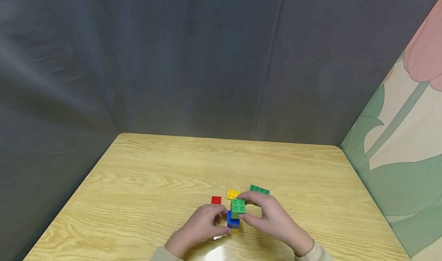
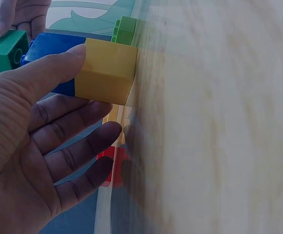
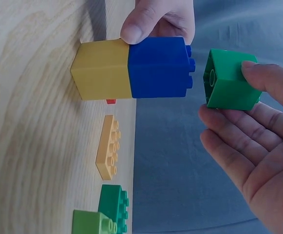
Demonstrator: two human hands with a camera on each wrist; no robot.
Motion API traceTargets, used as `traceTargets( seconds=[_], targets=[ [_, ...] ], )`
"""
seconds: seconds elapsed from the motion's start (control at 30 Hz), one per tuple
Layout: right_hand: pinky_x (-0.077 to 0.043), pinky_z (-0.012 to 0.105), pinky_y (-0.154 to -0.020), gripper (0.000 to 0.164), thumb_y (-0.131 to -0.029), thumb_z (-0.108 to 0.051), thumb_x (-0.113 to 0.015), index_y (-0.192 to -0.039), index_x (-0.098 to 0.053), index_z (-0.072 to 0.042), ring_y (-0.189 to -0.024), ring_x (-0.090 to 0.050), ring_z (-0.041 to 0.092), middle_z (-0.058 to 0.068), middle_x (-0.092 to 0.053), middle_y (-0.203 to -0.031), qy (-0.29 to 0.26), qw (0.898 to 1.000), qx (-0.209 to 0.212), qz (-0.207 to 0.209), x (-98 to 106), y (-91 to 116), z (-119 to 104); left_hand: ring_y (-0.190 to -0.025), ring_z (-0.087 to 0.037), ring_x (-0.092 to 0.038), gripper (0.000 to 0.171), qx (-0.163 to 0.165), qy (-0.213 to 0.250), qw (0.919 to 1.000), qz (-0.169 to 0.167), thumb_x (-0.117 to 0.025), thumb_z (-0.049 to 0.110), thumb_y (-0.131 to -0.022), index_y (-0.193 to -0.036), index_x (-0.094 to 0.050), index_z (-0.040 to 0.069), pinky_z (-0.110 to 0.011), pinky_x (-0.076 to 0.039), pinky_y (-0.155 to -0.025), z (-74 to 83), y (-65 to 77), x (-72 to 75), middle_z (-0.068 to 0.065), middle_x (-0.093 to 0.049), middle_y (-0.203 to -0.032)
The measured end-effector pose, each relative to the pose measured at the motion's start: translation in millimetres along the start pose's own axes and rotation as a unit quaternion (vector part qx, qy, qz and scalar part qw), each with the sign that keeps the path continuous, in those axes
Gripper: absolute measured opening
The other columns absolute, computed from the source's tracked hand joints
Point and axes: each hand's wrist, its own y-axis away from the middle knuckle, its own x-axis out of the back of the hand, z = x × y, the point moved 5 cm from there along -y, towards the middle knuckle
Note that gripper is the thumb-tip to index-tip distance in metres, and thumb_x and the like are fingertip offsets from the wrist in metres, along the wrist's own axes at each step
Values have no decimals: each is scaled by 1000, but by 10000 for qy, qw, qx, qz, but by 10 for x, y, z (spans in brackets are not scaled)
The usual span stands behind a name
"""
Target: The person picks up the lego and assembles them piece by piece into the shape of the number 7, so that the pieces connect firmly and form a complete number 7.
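A yellow brick stands on the wooden table with a blue brick stacked on it, studs up. My left hand pinches this stack from the left, the thumb lying near the seam between the two colours. Above it my right hand pinches a green square brick between thumb and fingers. A narrow gap shows in the right wrist view between the green brick's hollow underside and the blue studs.
Just beyond the hands lie a red brick, a low yellow brick and a dark green brick. A light green brick sits beside the dark green one. Dark cloth hangs behind the table, with flower-patterned cloth at right.
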Motion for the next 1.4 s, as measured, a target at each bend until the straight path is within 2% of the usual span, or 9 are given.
traceTargets(
  seconds=[0.57,0.87,1.23,1.4],
  targets=[
    [-54,39,-85,31,-90,-27,-71,-118,-63,-17,-99,-64,12,-9,-66,-113,113,9998,130,-66,-15,-13,-9,-71,-2,-52,28,-86,-135,9999,64,-82,36,-76,-94,-66,20,-19,-43,-65,10,-8,17,14,-58,-81],
    [-54,38,-85,30,-90,-25,-72,-118,-63,-17,-99,-65,11,-10,-66,-111,-68,9998,133,-129,-35,-14,-14,-71,-2,-52,29,-67,-138,9999,49,-82,36,-77,-95,-66,20,-18,-43,-64,9,-10,18,14,-58,-81],
    [-54,39,-84,30,-89,-25,-73,-117,-63,-18,-98,-64,11,-11,-66,-110,-39,9998,198,-95,-83,-4,14,-71,-2,-52,29,-55,-166,9998,114,-83,36,-76,-94,-66,21,-18,-43,-65,9,0,17,14,-58,-79],
    [-54,41,-85,31,-87,-24,-75,-116,-64,-19,-99,-64,9,-14,-65,-110,-54,9999,86,-109,-106,-4,40,-71,-2,-52,29,-70,-130,9998,122,-82,36,-75,-94,-67,21,-19,-43,-65,9,3,14,14,-58,-78]
  ],
)
